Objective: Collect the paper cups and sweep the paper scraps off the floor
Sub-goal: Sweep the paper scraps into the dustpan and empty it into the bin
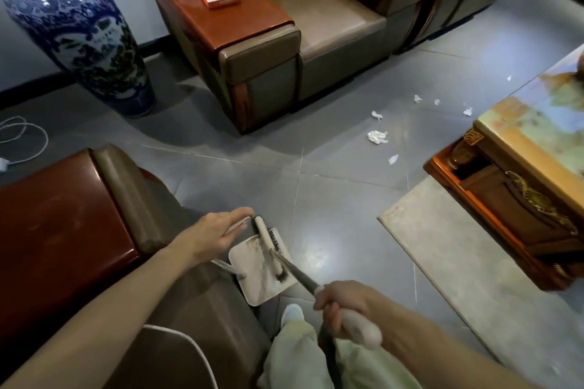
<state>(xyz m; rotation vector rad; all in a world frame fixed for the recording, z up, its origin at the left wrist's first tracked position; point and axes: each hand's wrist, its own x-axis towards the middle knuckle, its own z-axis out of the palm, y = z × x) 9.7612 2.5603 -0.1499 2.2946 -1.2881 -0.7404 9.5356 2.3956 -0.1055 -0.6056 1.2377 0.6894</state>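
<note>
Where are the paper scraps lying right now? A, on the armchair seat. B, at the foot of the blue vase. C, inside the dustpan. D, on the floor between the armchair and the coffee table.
D: the paper scraps lie scattered on the grey floor between the armchair and the coffee table, apart from the dustpan.

An open lane of grey tiled floor (331, 193) is left between the brown leather armchair (331, 25) and the carved marble-topped table (531, 123); crumpled white paper scraps (376, 136) are strewn there.
</note>
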